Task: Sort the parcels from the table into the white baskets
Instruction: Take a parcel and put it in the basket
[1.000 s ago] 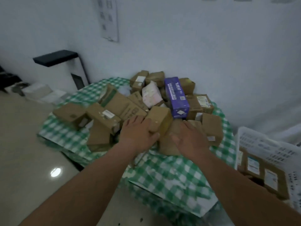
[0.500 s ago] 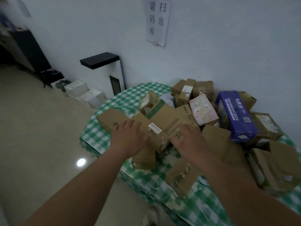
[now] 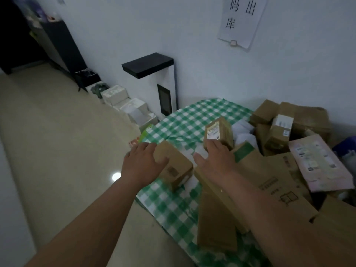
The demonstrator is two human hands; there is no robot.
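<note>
A heap of brown cardboard parcels covers the right part of the table with the green checked cloth. One brown box lies apart near the table's left edge. My left hand lies against its left end, fingers straight and thumb over its top. My right hand reaches forward with its thumb spread, and its fingertips touch the base of a small labelled parcel that stands tilted. A flat pink parcel lies on the heap at the right. No white basket is in view.
Several white boxes line the wall on the floor left of the table. Behind the table's corner stands a white unit with a black top. A paper sign hangs on the wall. Bare floor lies to the left.
The view has swung left, away from the purple box. Both hands moved left across the heap, the left one onto the separate box and the right one to the small labelled parcel.
</note>
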